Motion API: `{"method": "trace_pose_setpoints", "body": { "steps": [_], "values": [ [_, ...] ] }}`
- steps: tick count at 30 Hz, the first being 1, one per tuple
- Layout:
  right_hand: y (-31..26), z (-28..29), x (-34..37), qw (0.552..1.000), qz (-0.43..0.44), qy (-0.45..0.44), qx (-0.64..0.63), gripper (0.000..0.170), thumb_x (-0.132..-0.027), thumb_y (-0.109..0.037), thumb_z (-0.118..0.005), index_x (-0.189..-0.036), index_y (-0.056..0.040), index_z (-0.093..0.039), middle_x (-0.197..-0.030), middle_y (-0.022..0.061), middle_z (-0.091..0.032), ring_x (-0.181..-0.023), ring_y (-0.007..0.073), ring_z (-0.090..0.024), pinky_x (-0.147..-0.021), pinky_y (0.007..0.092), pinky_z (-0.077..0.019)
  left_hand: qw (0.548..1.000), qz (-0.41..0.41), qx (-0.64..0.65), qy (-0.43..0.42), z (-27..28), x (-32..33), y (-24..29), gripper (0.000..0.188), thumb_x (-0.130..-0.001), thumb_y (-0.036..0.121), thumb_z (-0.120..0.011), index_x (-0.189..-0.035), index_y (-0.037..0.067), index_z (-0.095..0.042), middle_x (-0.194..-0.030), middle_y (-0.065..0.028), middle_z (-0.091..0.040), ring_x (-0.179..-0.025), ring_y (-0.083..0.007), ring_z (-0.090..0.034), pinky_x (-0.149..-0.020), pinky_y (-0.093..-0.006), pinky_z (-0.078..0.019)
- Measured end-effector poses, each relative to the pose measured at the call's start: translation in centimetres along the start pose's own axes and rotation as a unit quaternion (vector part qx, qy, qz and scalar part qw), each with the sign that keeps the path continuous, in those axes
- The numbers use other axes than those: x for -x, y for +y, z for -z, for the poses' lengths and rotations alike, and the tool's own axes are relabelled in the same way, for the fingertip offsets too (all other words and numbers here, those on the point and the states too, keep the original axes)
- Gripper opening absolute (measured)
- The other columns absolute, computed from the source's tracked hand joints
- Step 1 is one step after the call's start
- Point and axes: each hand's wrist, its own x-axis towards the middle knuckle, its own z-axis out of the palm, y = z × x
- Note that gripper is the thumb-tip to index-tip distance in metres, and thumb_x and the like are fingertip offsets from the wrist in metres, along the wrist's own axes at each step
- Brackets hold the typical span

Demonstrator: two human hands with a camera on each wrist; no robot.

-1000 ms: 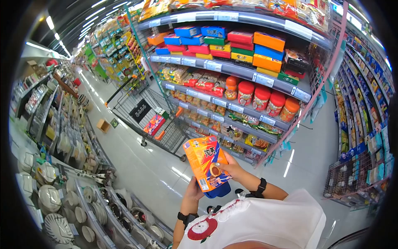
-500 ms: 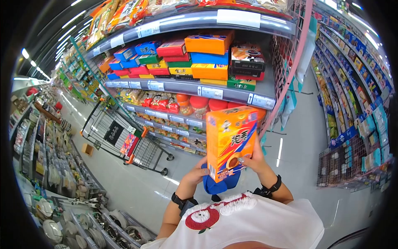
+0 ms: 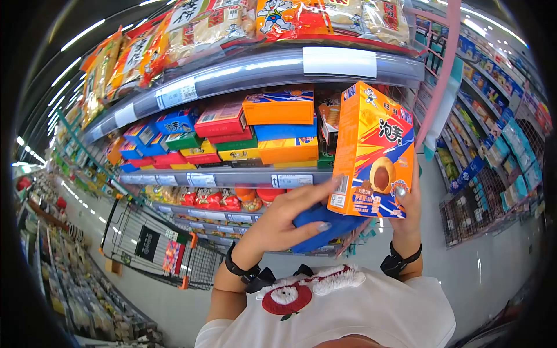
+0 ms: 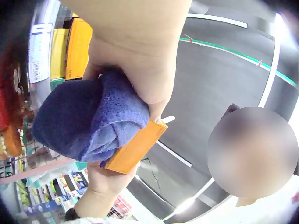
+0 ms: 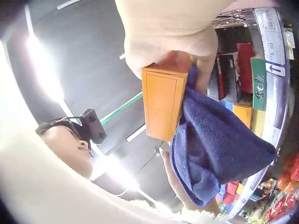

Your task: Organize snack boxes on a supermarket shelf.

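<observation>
My right hand (image 3: pixel 409 203) grips an orange snack box (image 3: pixel 371 151) by its lower right side, thumb on the printed front. The box stands upright and tilts slightly, in front of the shelf that holds similar boxes. A folded blue cloth (image 3: pixel 328 229) is in my left hand (image 3: pixel 284 217), its thumb lying across the fabric and its fingers reaching to the box's lower left edge. In the left wrist view the bunched cloth (image 4: pixel 93 121) covers much of the box (image 4: pixel 138 147). From the right wrist, the box's plain end (image 5: pixel 161 102) shows beside the hanging cloth (image 5: pixel 215 135).
Stacked coloured boxes (image 3: pixel 220 124) fill the shelf ahead, under a price-label rail (image 3: pixel 232 81) and large snack bags (image 3: pixel 214 26). A shopping cart (image 3: pixel 156 243) stands at the left with boxes inside. A pink rack post (image 3: pixel 444 69) edges the shelf at the right.
The snack box has risen and moved right, closer to the box shelf, which now appears nearer. The left hand with the cloth has come up too, and the cart has shifted left in view.
</observation>
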Motion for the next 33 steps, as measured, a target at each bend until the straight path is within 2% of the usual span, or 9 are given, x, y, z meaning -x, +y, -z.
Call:
{"method": "trace_pose_setpoints", "body": {
  "steps": [7, 13, 16, 19, 21, 25, 26, 29, 33],
  "values": [
    [1.4, -2.0, -1.1, 0.998, 0.023, 0.042, 0.040, 0.071, -0.081, -0.025, -0.053, -0.138, 0.0029, -0.021, -0.130, 0.0190, -0.041, -0.117, 0.0244, -0.048, -0.095, 0.0334, -0.0420, 0.999, -0.014, 0.036, -0.034, 1.8, -0.4, -3.1, 0.081, -0.073, 0.013, -0.062, -0.142, 0.002, -0.019, -0.104, -0.0231, -0.057, -0.092, -0.0370, -0.057, -0.080, -0.0390, -0.0449],
    [1.6, -1.3, -1.1, 0.996, 0.067, 0.058, 0.030, 0.069, -0.089, -0.040, -0.044, -0.137, 0.0044, -0.021, -0.131, 0.0190, -0.042, -0.118, 0.0239, -0.048, -0.096, 0.0346, -0.0419, 0.998, -0.037, 0.041, -0.038, 0.9, -1.8, -5.1, 0.092, -0.073, 0.014, -0.063, -0.143, 0.004, -0.005, -0.118, -0.0268, -0.050, -0.102, -0.0419, -0.053, -0.088, -0.0392, -0.0427],
    [1.4, -0.3, -1.3, 0.993, 0.094, -0.029, 0.064, 0.095, -0.077, -0.055, -0.059, -0.137, 0.0062, -0.020, -0.133, 0.0197, -0.040, -0.120, 0.0254, -0.045, -0.099, 0.0372, -0.0380, 0.995, -0.010, 0.095, -0.026, 1.2, -2.4, -5.5, 0.092, -0.073, 0.013, -0.062, -0.144, 0.005, -0.003, -0.125, -0.0261, -0.045, -0.109, -0.0408, -0.051, -0.092, -0.0382, -0.0406],
    [0.9, -0.7, -1.9, 0.990, 0.082, -0.016, 0.110, 0.114, -0.061, -0.059, -0.074, -0.136, 0.0081, -0.022, -0.131, 0.0197, -0.041, -0.122, 0.0251, -0.044, -0.100, 0.0377, -0.0362, 0.991, -0.015, 0.132, 0.000, 1.6, -2.9, -5.3, 0.092, -0.073, 0.010, -0.061, -0.144, 0.007, -0.001, -0.129, -0.0241, -0.043, -0.112, -0.0378, -0.051, -0.093, -0.0379, -0.0389],
    [1.1, -0.4, -2.2, 0.988, 0.067, 0.013, 0.138, 0.114, -0.059, -0.055, -0.078, -0.136, 0.0086, -0.022, -0.131, 0.0190, -0.042, -0.121, 0.0246, -0.043, -0.100, 0.0374, -0.0365, 0.991, 0.006, 0.135, -0.019, 1.8, -3.1, -5.4, 0.095, -0.074, 0.008, -0.061, -0.144, 0.007, 0.004, -0.127, -0.0230, -0.045, -0.103, -0.0326, -0.056, -0.087, -0.0358, -0.0423],
    [2.2, -0.2, -3.8, 0.991, 0.085, 0.033, 0.099, 0.091, -0.074, -0.039, -0.072, -0.135, 0.0098, -0.025, -0.128, 0.0171, -0.046, -0.115, 0.0234, -0.049, -0.095, 0.0346, -0.0418, 0.982, 0.045, 0.181, 0.001, 1.7, -3.7, -5.3, 0.099, -0.073, 0.006, -0.062, -0.144, 0.007, 0.007, -0.119, -0.0212, -0.049, -0.093, -0.0279, -0.057, -0.080, -0.0334, -0.0448],
    [2.4, -0.4, -4.2, 0.990, 0.119, 0.006, 0.078, 0.073, -0.083, -0.029, -0.065, -0.135, 0.0073, -0.028, -0.126, 0.0172, -0.047, -0.111, 0.0219, -0.052, -0.090, 0.0319, -0.0446, 0.981, 0.041, 0.190, 0.008, 1.5, -4.0, -5.5, 0.100, -0.073, 0.006, -0.063, -0.144, 0.007, 0.007, -0.117, -0.0206, -0.050, -0.091, -0.0268, -0.057, -0.078, -0.0329, -0.0453],
    [2.3, -1.8, -5.6, 0.982, 0.130, 0.064, 0.123, 0.062, -0.087, -0.024, -0.060, -0.135, 0.0026, -0.031, -0.125, 0.0174, -0.048, -0.111, 0.0202, -0.051, -0.090, 0.0294, -0.0446, 0.981, 0.044, 0.185, 0.046, 0.8, -4.3, -5.9, 0.101, -0.072, 0.005, -0.065, -0.143, 0.006, 0.007, -0.106, -0.0187, -0.054, -0.087, -0.0252, -0.058, -0.075, -0.0315, -0.0464],
    [2.9, -2.4, -6.7, 0.937, 0.225, 0.132, 0.233, 0.042, -0.086, -0.007, -0.059, -0.124, 0.0007, -0.044, -0.115, 0.0136, -0.053, -0.088, 0.0147, -0.061, -0.062, 0.0214, -0.0516, 0.990, 0.044, 0.029, 0.132, -0.3, -4.5, -4.5, 0.095, -0.071, 0.015, -0.067, -0.144, 0.006, -0.006, -0.093, -0.0154, -0.056, -0.083, -0.0267, -0.059, -0.074, -0.0326, -0.0474]
  ]
}}
